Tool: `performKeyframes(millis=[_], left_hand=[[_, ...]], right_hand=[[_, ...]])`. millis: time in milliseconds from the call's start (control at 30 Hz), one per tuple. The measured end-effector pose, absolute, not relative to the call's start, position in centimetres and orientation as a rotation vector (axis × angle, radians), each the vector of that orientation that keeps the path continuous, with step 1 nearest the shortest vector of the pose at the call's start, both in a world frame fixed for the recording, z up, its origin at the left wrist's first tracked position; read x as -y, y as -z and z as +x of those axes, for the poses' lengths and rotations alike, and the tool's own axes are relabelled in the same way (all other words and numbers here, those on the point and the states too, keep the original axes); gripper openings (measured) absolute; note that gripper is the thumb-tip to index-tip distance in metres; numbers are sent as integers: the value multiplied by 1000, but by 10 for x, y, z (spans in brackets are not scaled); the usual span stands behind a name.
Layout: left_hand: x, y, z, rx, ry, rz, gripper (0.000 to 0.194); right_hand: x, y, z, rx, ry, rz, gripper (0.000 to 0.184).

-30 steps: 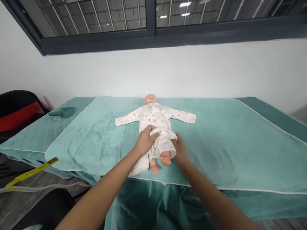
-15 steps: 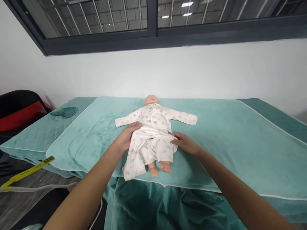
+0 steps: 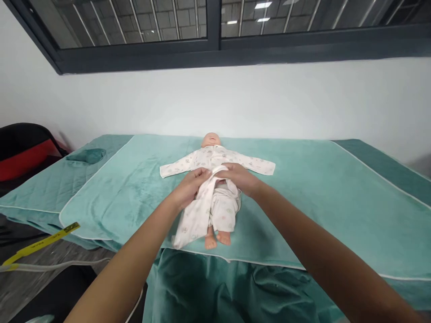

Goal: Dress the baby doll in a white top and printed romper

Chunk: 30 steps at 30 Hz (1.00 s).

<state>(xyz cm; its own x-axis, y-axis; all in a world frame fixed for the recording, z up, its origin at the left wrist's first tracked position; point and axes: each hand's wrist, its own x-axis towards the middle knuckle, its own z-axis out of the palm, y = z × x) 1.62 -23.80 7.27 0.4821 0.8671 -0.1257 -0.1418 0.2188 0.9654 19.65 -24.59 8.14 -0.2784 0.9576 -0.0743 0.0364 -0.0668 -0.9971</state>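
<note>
A baby doll (image 3: 211,139) lies on its back on a teal blanket (image 3: 303,197), dressed in a white printed garment (image 3: 220,208), sleeves spread out to both sides, bare feet toward me. My left hand (image 3: 188,187) grips the garment's left front edge at the doll's belly, fingers curled on the cloth. My right hand (image 3: 239,177) rests on the belly just right of it, fingers closed on the same fabric edge. A loose flap of the garment hangs down beside the doll's left leg.
The blanket covers a padded table against a white wall under a dark-framed window. A folded teal cloth (image 3: 86,155) lies at the back left. A black and red chair (image 3: 23,150) stands left. A yellow tape (image 3: 40,242) and a white cable lie on the floor.
Both hands have moved up from the doll's hips to its belly and come together on the garment's front edge. The flap now lies along the doll's left leg.
</note>
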Motion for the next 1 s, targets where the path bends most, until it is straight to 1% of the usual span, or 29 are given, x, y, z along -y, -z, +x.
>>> performKeyframes(millis=[67,133,200,267,333,400,533,633,700,767,867,933,1000], left_hand=[[243,-67,3,-751,-585,1215,34],[246,-60,-5,-728,-526,1194,38],[245,-53,-6,-751,-669,1093,43],[242,-46,0,-794,-842,988,46],[239,-42,6,-814,-935,924,48],[238,-38,11,-799,-952,901,49],[241,-35,13,-808,-918,937,51],[244,-34,13,-823,-906,919,52],[245,-33,15,-810,-947,872,54],[245,-32,16,-834,-1008,828,53],[245,-29,14,-886,-1011,819,51],[247,-29,7,-902,-945,872,53],[249,-32,-3,-882,-812,984,53]], right_hand=[[242,-78,199,1276,-1575,-1018,23],[242,-75,202,1233,-1697,-899,28],[244,-72,201,1277,-1796,-859,29],[246,-72,199,1424,-1838,-941,26],[247,-74,195,1553,-1811,-1064,24],[246,-75,192,1498,-1733,-1121,21],[242,-69,189,1173,-1658,-1033,19],[243,-61,186,1119,-1704,-972,25],[245,-59,183,1238,-1743,-995,32],[248,-61,182,1480,-1794,-1054,37],[250,-67,182,1801,-1821,-1149,39],[249,-69,185,1813,-1774,-1173,36],[247,-68,187,1678,-1731,-1135,35]])
